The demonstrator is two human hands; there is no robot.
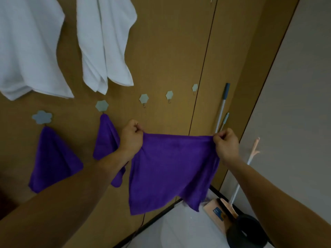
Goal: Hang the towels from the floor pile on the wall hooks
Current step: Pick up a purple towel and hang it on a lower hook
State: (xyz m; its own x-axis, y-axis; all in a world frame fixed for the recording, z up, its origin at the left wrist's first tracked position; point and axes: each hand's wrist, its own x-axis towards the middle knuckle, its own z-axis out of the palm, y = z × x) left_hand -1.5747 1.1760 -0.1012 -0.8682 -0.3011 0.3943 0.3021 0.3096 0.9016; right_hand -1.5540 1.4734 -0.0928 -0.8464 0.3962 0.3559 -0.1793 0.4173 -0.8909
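While both hands pinch its top edge, purple towel (172, 163) hangs beside wall.

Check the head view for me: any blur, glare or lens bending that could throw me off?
Head view: dim, even light, no glare; wide-angle bending bows the wall panel seam; soft all over, so the free hooks look fuzzy; both hands and the purple towel still read clearly.

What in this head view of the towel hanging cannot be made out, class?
- Floor pile: not visible in the head view.
- Hooks holding the two white towels: cut off by the top edge.
- Corners of the held purple towel: hidden inside the left hand and right hand.
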